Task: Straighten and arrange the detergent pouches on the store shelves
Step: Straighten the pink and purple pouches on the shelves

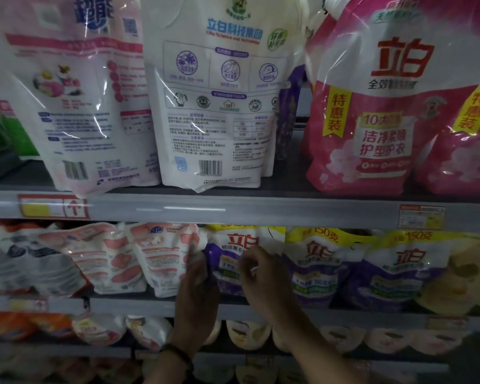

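Observation:
A purple and white detergent pouch (227, 245) stands on the middle shelf (139, 303), between a pink and white pouch (164, 256) on its left and two more purple pouches (313, 261) on its right. My left hand (196, 286) grips the purple pouch's left edge, its fingers curled behind it. My right hand (263, 275) holds the pouch's front right side with curled fingers. On the top shelf (233, 210) stand large pouches: a pink-white one (75, 92), a white one (219, 106) back side out, and a magenta one (385, 106).
More pink pouches (94, 256) lean crookedly at the middle shelf's left. A yellow pouch (460, 284) lies at its far right. The lower shelf (344, 345) holds a row of pale pouches. Price tags (421, 217) sit on the shelf rails.

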A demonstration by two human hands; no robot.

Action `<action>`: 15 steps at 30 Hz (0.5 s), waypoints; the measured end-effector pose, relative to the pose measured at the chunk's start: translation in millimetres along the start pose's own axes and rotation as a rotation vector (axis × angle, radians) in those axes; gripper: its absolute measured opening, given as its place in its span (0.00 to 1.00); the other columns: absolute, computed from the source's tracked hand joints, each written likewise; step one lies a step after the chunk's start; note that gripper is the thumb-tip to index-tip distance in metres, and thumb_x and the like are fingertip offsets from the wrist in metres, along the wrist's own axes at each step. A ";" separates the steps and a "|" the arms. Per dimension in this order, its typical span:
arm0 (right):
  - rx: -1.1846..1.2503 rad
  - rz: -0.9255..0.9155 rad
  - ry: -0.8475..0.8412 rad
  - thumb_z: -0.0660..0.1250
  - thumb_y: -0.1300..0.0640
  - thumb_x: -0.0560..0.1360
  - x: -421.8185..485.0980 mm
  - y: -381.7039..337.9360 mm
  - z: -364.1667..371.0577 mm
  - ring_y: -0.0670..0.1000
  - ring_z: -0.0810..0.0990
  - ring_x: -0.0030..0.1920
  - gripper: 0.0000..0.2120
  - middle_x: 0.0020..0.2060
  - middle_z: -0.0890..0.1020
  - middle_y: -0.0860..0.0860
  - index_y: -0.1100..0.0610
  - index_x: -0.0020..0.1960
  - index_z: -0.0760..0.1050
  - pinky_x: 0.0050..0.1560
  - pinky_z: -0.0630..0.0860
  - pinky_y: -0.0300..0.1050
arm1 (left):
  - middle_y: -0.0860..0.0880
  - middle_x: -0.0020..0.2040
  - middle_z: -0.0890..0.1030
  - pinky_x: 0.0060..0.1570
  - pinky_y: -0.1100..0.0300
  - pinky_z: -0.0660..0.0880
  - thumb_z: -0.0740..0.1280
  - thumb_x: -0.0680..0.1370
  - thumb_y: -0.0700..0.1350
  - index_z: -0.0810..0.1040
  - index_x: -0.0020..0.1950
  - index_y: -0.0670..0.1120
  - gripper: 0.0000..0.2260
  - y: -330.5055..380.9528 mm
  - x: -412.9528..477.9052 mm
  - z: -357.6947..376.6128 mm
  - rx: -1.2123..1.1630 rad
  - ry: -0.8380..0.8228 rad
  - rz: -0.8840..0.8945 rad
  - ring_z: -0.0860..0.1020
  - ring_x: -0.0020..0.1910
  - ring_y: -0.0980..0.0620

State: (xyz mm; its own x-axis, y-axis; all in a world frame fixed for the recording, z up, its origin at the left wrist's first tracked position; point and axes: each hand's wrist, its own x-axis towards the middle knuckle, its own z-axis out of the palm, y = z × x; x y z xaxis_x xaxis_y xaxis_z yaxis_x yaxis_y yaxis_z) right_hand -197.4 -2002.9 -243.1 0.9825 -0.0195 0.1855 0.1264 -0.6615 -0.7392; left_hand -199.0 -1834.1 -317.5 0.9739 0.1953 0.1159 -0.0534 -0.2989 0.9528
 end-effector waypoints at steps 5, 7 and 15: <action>0.049 -0.025 -0.073 0.68 0.48 0.83 -0.7 -8.4 12.9 0.38 0.81 0.48 0.06 0.49 0.82 0.41 0.47 0.58 0.77 0.47 0.82 0.37 | 0.47 0.67 0.78 0.49 0.61 0.77 0.74 0.79 0.37 0.74 0.70 0.49 0.22 -17.0 -9.1 -31.2 0.059 0.181 -0.100 0.81 0.61 0.46; 0.077 -0.024 -0.102 0.69 0.49 0.83 -2.3 -14.1 18.2 0.39 0.82 0.48 0.06 0.50 0.83 0.42 0.48 0.58 0.78 0.49 0.83 0.38 | 0.47 0.69 0.76 0.50 0.59 0.76 0.74 0.80 0.39 0.73 0.72 0.48 0.22 -18.6 -6.3 -48.9 0.077 0.235 -0.117 0.80 0.61 0.46; 0.189 0.035 -0.112 0.71 0.52 0.82 -11.6 -53.4 53.6 0.34 0.80 0.50 0.04 0.48 0.82 0.39 0.42 0.51 0.78 0.46 0.80 0.33 | 0.44 0.71 0.75 0.56 0.51 0.77 0.74 0.80 0.39 0.70 0.77 0.43 0.27 -16.6 15.4 -108.9 0.025 0.279 -0.045 0.79 0.61 0.47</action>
State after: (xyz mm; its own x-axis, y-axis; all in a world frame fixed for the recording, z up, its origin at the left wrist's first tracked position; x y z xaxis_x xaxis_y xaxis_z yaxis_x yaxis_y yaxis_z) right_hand -208.2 -1927.2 -240.5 0.9944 0.0502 0.0927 0.1053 -0.5097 -0.8539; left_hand -207.2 -1724.4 -301.0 0.8765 0.4574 0.1500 -0.0028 -0.3067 0.9518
